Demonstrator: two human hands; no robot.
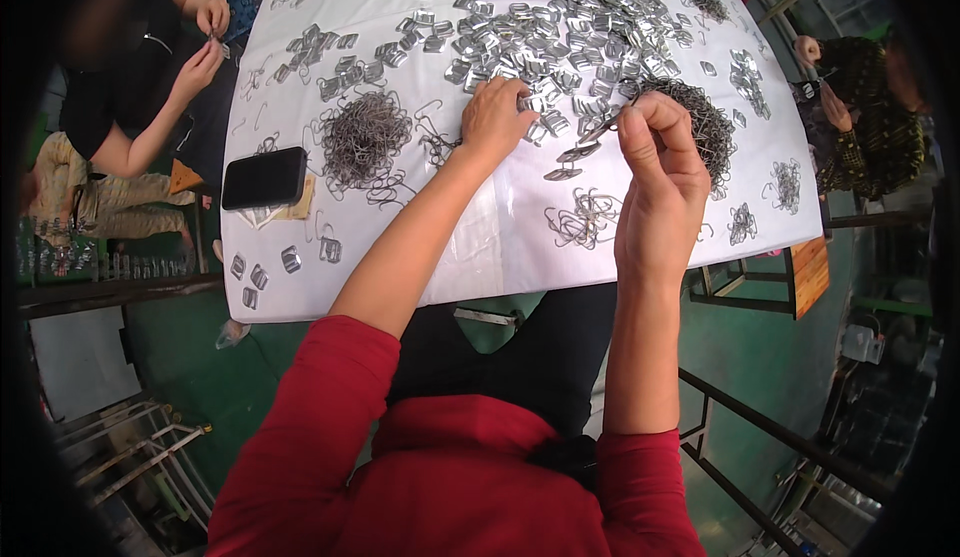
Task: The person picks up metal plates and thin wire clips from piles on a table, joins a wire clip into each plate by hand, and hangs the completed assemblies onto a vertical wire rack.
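The right hand (665,152) has its thumb and forefinger pressed together on a thin wire (608,125), with a short line of metal clips (566,169) hanging at its lower end, over the white tablecloth (470,247); exactly how they are joined is too small to tell. The left hand (490,122), at about nine o'clock from it, is half curled, fingertips at the loose clips (530,42) along the heap's near edge; whether it grips one I cannot tell. A loosened pinch could let the wire slip and the clips slide off, since they hang from its low end. They could also snag the small bunch of hooks (582,219) at seven o'clock if the hand dips, or the wire could catch in the big hook pile (712,127) just beyond the right hand, at one o'clock, because its open bends tangle easily. The wire's long axis slants across the view: its clip end points between seven and eight o'clock, its pinched end between one and two.
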